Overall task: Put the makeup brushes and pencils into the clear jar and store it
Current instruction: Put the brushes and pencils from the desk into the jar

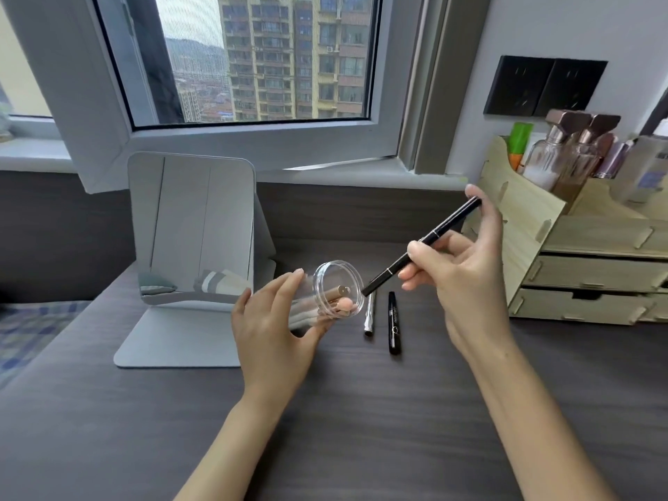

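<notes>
My left hand [274,320] grips the clear jar [334,289], tilted on its side with its mouth facing right. Inside lie brushes with pale handles and a pink tip. My right hand [459,273] pinches a long black pencil [430,240] with silver bands, slanted, its lower tip just at the jar's rim. On the dark table below lie a silver pencil [370,316] and a black pen [394,327], side by side, right of the jar.
A white standing mirror [191,226] is left of the jar. A wooden drawer organiser [578,269] with bottles stands at the right. A window and sill run along the back. A checked blanket [25,330] shows at the left edge.
</notes>
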Action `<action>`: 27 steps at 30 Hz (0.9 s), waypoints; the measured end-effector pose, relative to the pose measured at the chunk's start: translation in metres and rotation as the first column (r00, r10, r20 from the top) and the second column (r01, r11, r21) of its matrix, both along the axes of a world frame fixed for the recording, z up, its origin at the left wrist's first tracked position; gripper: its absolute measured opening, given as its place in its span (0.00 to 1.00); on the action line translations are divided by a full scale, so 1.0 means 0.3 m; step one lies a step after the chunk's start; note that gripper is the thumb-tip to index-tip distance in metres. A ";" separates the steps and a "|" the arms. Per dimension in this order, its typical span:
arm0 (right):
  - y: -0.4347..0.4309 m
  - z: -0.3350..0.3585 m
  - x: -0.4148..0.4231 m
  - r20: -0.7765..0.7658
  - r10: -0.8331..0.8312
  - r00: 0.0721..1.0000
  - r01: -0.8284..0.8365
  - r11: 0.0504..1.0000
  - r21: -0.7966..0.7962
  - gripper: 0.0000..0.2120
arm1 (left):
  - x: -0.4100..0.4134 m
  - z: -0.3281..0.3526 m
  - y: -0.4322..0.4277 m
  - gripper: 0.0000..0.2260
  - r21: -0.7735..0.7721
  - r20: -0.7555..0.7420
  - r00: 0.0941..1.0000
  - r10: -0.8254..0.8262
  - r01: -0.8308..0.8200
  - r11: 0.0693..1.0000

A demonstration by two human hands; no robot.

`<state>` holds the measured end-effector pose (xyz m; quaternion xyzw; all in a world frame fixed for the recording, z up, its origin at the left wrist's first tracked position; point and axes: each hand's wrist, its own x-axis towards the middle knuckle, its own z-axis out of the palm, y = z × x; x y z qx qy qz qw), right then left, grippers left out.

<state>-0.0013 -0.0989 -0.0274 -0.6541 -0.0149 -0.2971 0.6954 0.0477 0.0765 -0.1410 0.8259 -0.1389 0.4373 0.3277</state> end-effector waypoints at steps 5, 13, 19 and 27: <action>0.053 -0.050 -0.030 0.147 -0.049 0.988 0.068 0.990 -0.125 0.18 | -0.005 -0.008 -0.006 0.28 0.049 0.020 1.000 -0.013 0.012 0.999; 0.088 -0.253 0.025 0.389 -0.292 0.874 0.481 0.408 -0.776 0.12 | -0.004 -0.011 -0.001 0.28 0.103 0.037 0.999 -0.007 0.003 0.995; 0.026 -0.246 0.029 0.091 -0.419 0.904 0.384 0.699 -0.604 0.18 | 0.004 -0.012 0.004 0.27 0.080 0.040 0.999 0.014 -0.017 0.997; -0.005 -0.265 0.104 -0.397 -0.637 0.660 -0.305 0.256 -0.917 0.17 | 0.009 -0.020 0.003 0.27 0.102 0.031 0.999 0.017 -0.020 0.995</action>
